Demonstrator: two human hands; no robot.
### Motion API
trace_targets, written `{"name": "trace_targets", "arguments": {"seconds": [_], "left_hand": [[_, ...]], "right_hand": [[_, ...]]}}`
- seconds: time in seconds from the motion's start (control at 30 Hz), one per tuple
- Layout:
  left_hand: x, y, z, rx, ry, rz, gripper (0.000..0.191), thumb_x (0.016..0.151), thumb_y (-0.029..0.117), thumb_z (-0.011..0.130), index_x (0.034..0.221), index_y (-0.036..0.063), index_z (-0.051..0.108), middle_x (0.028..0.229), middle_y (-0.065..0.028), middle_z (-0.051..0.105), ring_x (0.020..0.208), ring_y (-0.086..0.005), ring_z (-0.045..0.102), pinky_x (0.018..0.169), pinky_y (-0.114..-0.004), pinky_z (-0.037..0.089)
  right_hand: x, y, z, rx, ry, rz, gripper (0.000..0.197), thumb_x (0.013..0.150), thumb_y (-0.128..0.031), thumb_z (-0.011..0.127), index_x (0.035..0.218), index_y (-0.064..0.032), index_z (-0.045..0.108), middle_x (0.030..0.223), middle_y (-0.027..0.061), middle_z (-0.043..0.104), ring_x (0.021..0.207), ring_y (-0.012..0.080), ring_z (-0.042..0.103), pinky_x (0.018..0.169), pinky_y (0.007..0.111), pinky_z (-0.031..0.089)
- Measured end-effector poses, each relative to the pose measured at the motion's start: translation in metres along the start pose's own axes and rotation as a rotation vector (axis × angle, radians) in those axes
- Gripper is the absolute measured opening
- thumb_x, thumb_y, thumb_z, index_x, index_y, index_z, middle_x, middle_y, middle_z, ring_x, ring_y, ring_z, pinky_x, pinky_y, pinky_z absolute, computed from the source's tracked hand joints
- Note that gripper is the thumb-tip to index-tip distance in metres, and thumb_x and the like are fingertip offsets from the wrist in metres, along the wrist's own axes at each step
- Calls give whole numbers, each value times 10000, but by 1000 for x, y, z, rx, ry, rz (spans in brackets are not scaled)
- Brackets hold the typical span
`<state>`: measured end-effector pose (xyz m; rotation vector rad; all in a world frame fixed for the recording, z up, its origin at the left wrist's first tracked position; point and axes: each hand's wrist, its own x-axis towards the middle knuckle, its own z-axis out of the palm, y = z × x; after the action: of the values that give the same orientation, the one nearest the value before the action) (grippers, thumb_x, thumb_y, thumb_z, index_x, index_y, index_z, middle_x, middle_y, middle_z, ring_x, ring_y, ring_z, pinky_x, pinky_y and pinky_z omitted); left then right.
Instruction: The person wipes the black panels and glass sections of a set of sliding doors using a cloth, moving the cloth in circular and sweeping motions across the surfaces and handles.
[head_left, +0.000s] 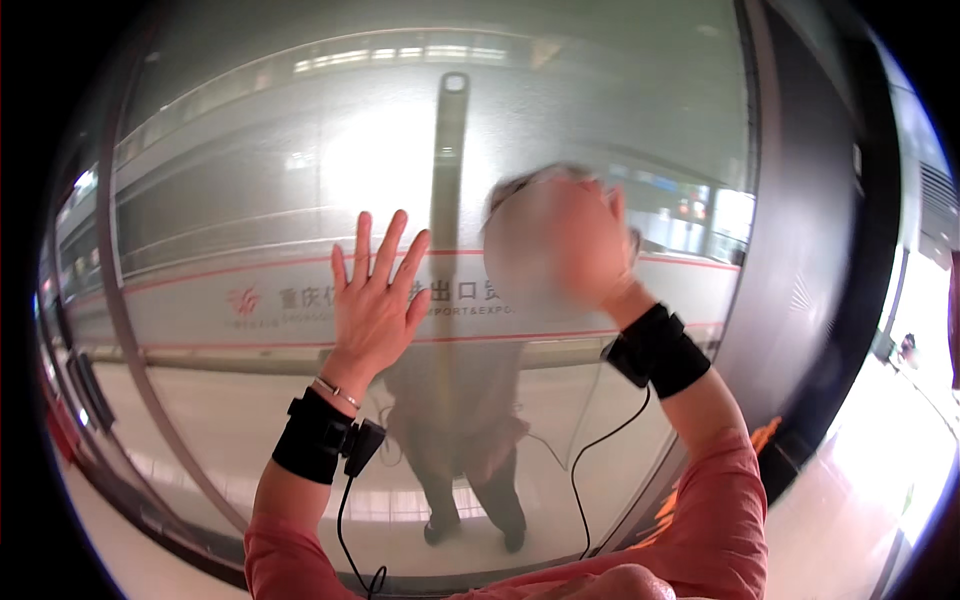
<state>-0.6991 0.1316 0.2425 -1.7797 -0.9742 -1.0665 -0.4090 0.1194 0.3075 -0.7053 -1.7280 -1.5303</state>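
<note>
A large glossy glass panel (247, 420) stands right before me, crossed by a pale printed band (180, 307) with red edges and writing. My left hand (375, 307) is raised at the band, fingers spread and nothing in it; whether its palm touches the glass is hard to tell. Further right, my right hand (592, 247) is lifted in front of the panel, a little higher. A blurred patch covers much of it, so its grip is hidden. Each wrist wears a black strap, the left one (313, 435) and the right one (667, 352), with a small device and cable.
A tall narrow strip (448, 180) with a hole at its top shows at the panel's middle. My reflection (457, 405) appears in the glass. Dark metal framing (810, 187) borders the panel at right, beside a bright floor (840, 465). A thin frame post (112, 247) runs down the left.
</note>
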Motion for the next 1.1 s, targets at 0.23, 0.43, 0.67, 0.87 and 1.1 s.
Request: {"name": "trace_targets", "arguments": {"seconds": [0.23,0.43,0.67,0.87,1.1], "left_hand": [[3,5,7,-28,61,-11,655,853,285,545,1452,222,286,1544,-36,148,1419,-365,68,1063,-636,147],[-6,11,-3,2,10,-39,629,862,294,521,1446,215,303,1544,-36,159,1417,-364,93,1067,-631,135],[0,16,2,9,104,-4,605,857,322,493,1430,195,342,1527,-48,217,1408,-373,134,1090,-590,103],[1,26,1,72,59,-4,611,858,317,495,1435,197,332,1531,-48,202,1410,-370,130,1076,-603,145],[4,37,-6,89,49,-4,603,863,281,475,1438,183,323,1536,-49,188,1414,-366,118,1072,-611,154]], "right_hand": [[-33,219,-25,-495,363,1239,612,891,-507,450,1307,-58,478,1279,218,485,1235,386,401,1058,480,265],[73,148,-13,-412,49,821,643,951,-522,274,1219,-7,550,1303,249,457,1253,370,389,1063,478,264],[136,-40,17,-34,-36,-174,561,756,-447,658,1278,-304,510,1367,103,397,1227,329,391,974,535,331],[60,59,-16,-140,-22,-28,602,767,-292,706,1322,-305,473,1413,26,376,1254,273,387,1007,491,316],[-143,298,-58,-682,31,998,446,929,-442,431,1271,-173,528,1428,131,343,1326,353,277,1041,558,234]]}}
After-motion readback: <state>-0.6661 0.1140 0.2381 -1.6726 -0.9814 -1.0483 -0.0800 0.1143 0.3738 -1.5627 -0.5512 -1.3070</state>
